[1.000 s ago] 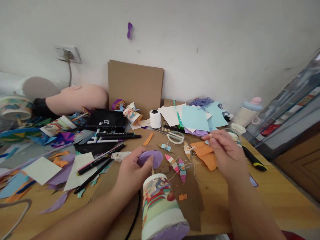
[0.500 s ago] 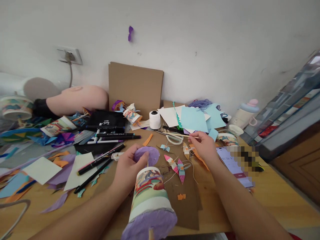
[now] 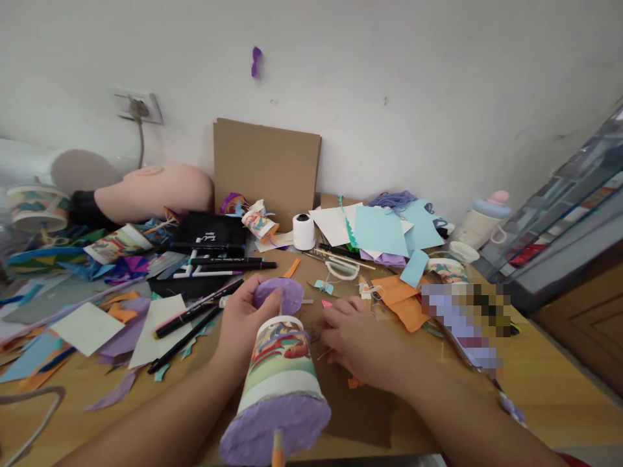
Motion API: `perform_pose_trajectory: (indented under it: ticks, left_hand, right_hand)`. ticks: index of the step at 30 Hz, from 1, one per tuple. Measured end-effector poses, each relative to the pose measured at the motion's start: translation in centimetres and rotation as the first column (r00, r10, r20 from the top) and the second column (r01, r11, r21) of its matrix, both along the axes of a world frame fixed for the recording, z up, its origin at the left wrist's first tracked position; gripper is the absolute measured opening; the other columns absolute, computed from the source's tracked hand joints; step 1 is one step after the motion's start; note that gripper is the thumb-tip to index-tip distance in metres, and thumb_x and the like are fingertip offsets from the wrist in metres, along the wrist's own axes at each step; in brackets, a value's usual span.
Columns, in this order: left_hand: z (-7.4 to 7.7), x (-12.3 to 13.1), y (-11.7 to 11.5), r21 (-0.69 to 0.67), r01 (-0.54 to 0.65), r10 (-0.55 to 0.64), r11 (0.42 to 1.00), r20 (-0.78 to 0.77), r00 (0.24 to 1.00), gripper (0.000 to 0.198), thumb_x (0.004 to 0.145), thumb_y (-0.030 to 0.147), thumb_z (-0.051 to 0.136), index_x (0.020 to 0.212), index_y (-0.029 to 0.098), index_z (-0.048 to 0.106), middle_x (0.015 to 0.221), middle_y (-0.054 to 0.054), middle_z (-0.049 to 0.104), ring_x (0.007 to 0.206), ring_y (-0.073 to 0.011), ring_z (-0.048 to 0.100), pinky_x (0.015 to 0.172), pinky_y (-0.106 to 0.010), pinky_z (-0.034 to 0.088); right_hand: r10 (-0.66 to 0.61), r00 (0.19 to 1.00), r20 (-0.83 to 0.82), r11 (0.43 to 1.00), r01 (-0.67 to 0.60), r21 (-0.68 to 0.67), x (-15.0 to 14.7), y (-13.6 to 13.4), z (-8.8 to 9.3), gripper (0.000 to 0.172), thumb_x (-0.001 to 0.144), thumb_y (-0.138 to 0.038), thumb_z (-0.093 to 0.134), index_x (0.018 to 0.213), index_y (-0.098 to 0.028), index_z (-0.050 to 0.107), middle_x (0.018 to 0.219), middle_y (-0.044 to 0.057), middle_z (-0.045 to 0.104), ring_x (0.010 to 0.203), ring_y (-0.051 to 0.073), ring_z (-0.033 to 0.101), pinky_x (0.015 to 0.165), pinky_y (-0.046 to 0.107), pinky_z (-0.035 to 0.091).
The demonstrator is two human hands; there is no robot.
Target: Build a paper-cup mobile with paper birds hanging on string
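My left hand grips a small purple disc at the far end of a printed paper cup. A wooden stick runs through the cup, and a larger purple disc covers its near end. My right hand is low over the brown cardboard with curled fingers, covering most of the folded paper pieces there. A pink tip shows beside its fingers; what they pinch is hidden. Beyond it lie a small blue folded piece and a folded piece with string.
White-handled scissors and a thin stick lie behind, near a white thread spool. Markers and paper scraps crowd the left. Orange paper and a partly blurred phone are on the right.
My right hand has let go of the thin stick, now lying by the scissors, and come down and left over the folded pieces. The cup has shifted slightly left with my left hand.
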State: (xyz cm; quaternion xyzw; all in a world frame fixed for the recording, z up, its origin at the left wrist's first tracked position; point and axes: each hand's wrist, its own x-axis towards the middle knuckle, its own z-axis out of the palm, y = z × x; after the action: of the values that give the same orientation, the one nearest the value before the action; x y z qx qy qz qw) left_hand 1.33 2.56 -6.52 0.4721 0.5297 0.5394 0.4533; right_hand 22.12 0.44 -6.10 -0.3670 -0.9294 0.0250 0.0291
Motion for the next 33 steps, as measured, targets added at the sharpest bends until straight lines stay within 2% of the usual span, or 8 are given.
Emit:
perform_pose_trajectory:
  ticks: [4,8,12,14,16,21,27,33]
  left_hand:
    - [0.1,0.1,-0.2,0.012,-0.007,0.007,1.000,-0.022,1.000,0.026,0.063,0.041,0.065,0.070,0.018,0.057,0.056,0.006,0.050,0.053,-0.0106,0.041,0.052,-0.023,0.037]
    - [-0.2,0.1,-0.1,0.041,-0.001,0.005,0.999,-0.091,0.996,0.024,0.066,0.042,0.063,0.069,0.019,0.056,0.057,0.005,0.050,0.054,-0.0121,0.043,0.053,-0.024,0.038]
    - [-0.3,0.3,-0.2,0.063,0.006,0.007,0.998,-0.204,0.979,0.022,0.069,0.041,0.060,0.067,0.019,0.057,0.057,0.004,0.052,0.055,-0.0134,0.045,0.052,-0.023,0.037]
    - [-0.3,0.5,-0.4,0.076,0.036,-0.013,0.997,-0.277,0.961,0.020,0.072,0.040,0.059,0.069,0.019,0.059,0.057,0.004,0.054,0.055,-0.0140,0.046,0.053,-0.023,0.037]
    - [-0.5,0.6,-0.5,0.093,0.067,-0.031,0.993,-0.341,0.940,0.019,0.076,0.038,0.058,0.071,0.020,0.060,0.058,0.003,0.055,0.056,-0.0146,0.048,0.054,-0.024,0.038]
    - [-1.5,0.9,-0.7,0.139,0.146,-0.070,0.979,-0.448,0.891,0.017,0.080,0.035,0.057,0.072,0.020,0.061,0.060,0.003,0.059,0.056,-0.0155,0.051,0.055,-0.025,0.039]
    - [-1.6,1.3,-1.1,0.172,0.187,-0.080,0.967,-0.494,0.866,0.019,0.080,0.033,0.057,0.066,0.021,0.058,0.055,0.005,0.054,0.052,-0.0137,0.046,0.051,-0.023,0.035]
    - [-1.2,1.5,-1.2,0.167,0.175,-0.070,0.970,-0.498,0.864,0.019,0.078,0.033,0.056,0.065,0.021,0.059,0.054,0.005,0.053,0.051,-0.0137,0.045,0.050,-0.024,0.034]
  right_hand:
    - [0.014,0.992,0.124,1.000,-0.013,-0.007,-1.2,-0.2,-1.4,0.009,0.083,-0.023,0.068,0.089,-0.017,0.068,0.103,0.009,0.063,0.107,0.029,0.051,0.086,0.043,0.036]
    - [0.008,0.990,0.142,1.000,-0.012,0.029,-1.7,-0.3,-0.7,0.014,0.084,-0.014,0.058,0.095,-0.015,0.066,0.101,0.011,0.063,0.101,0.029,0.053,0.087,0.045,0.036]
    - [-0.177,0.980,-0.090,0.984,0.178,0.003,-1.7,0.2,1.3,0.010,0.079,-0.010,0.058,0.081,-0.019,0.061,0.090,0.008,0.063,0.089,0.024,0.054,0.081,0.039,0.038]
    - [-0.347,0.871,-0.347,0.936,0.344,-0.073,-1.6,0.7,2.0,0.014,0.084,-0.010,0.052,0.076,-0.021,0.056,0.081,0.004,0.061,0.080,0.021,0.053,0.076,0.035,0.039]
    - [-0.449,0.694,-0.562,0.890,0.404,-0.213,-1.8,0.9,1.9,0.016,0.090,-0.015,0.047,0.078,-0.022,0.054,0.076,0.000,0.059,0.073,0.018,0.053,0.070,0.032,0.039]
    - [-0.519,0.412,-0.749,0.854,0.256,-0.452,-2.9,0.3,0.0,0.006,0.086,-0.018,0.054,0.083,-0.024,0.054,0.077,-0.003,0.057,0.071,0.016,0.054,0.065,0.027,0.042]
    - [-0.475,0.297,-0.828,0.880,0.142,-0.454,-3.6,-0.5,-1.0,0.013,0.081,-0.013,0.055,0.082,-0.025,0.049,0.078,-0.003,0.054,0.073,0.014,0.054,0.067,0.026,0.044]
    - [-0.429,0.310,-0.849,0.903,0.144,-0.404,-3.5,-0.5,-1.1,0.014,0.081,-0.011,0.054,0.080,-0.024,0.048,0.079,-0.003,0.054,0.074,0.015,0.054,0.070,0.027,0.044]
